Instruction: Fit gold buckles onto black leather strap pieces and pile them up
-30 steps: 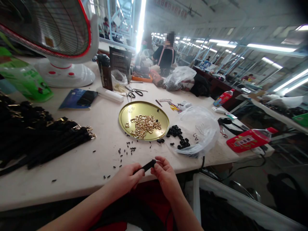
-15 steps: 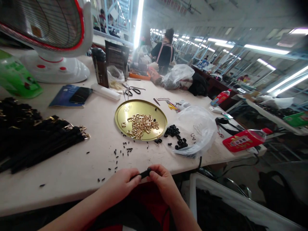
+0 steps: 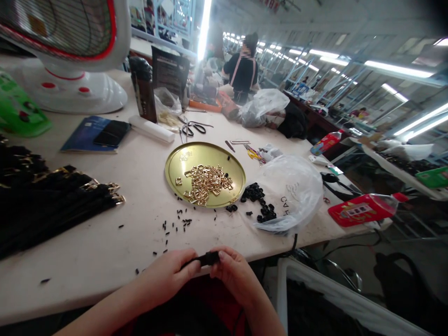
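Observation:
A short black strap (image 3: 207, 259) is pinched between my two hands at the table's front edge. My left hand (image 3: 182, 267) grips its left part, and my right hand (image 3: 229, 269) holds its right end. Beyond them a round gold tray (image 3: 171, 179) holds a heap of small gold buckles (image 3: 208, 183). Small black pieces (image 3: 185, 223) lie scattered between the tray and my hands. Right of the tray, black parts (image 3: 266, 212) spill beside a clear plastic bag (image 3: 297, 191).
Bundled black straps with gold ends (image 3: 70, 196) lie at left, below a white fan (image 3: 84, 91) and blue booklet (image 3: 82, 135). Scissors (image 3: 192, 128) are behind the tray. A red bottle (image 3: 364, 209) lies at right, above a white bin (image 3: 283, 280). A person (image 3: 241, 70) stands further back.
The view has shifted slightly. My hands are a little lower, and more of the black strap shows between them, with my right fingers moved around its end.

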The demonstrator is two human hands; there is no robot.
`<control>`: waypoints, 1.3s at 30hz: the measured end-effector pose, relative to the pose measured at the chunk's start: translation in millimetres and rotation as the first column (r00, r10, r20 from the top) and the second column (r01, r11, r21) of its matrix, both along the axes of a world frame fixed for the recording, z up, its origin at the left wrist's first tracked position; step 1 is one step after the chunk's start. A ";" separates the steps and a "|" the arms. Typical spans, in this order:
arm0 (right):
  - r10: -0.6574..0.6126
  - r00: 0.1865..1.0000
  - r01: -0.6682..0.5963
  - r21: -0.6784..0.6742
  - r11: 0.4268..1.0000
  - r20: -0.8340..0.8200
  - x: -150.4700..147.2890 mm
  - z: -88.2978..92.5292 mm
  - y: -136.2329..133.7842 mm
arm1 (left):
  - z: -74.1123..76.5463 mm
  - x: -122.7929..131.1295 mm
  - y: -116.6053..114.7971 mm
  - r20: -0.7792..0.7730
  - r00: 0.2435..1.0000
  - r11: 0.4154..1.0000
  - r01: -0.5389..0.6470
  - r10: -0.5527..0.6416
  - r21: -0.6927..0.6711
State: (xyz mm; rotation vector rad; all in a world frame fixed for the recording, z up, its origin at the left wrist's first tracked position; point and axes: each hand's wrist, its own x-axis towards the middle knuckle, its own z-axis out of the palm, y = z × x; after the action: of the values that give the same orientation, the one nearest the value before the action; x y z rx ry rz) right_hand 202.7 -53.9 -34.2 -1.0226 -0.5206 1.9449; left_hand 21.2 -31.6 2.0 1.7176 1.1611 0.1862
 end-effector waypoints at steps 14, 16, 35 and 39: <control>0.273 0.960 -0.268 -0.089 0.959 0.053 -13.9 -1.9 0.1 | 6.7 7.7 -8.1 0.113 0.991 0.994 -0.065 0.075 -0.090; 0.290 0.948 -0.286 -0.050 0.957 0.129 -15.4 -3.0 6.4 | 0.0 8.3 -3.3 0.125 0.987 0.994 -0.091 0.099 -0.064; -0.280 0.083 -0.363 0.290 0.885 0.957 31.9 15.4 234.7 | -25.9 -6.6 41.3 0.370 0.790 0.846 -0.326 0.489 -0.422; -0.185 0.299 -0.432 0.306 0.848 0.936 22.7 32.1 174.2 | -6.4 -8.1 47.1 0.378 0.778 0.856 -0.386 0.502 -0.343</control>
State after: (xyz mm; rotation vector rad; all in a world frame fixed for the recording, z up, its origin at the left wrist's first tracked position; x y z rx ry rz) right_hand 225.4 120.2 -2.1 -1.7415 -1.7649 0.9071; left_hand 13.1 15.4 -4.4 1.0665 1.1570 0.6778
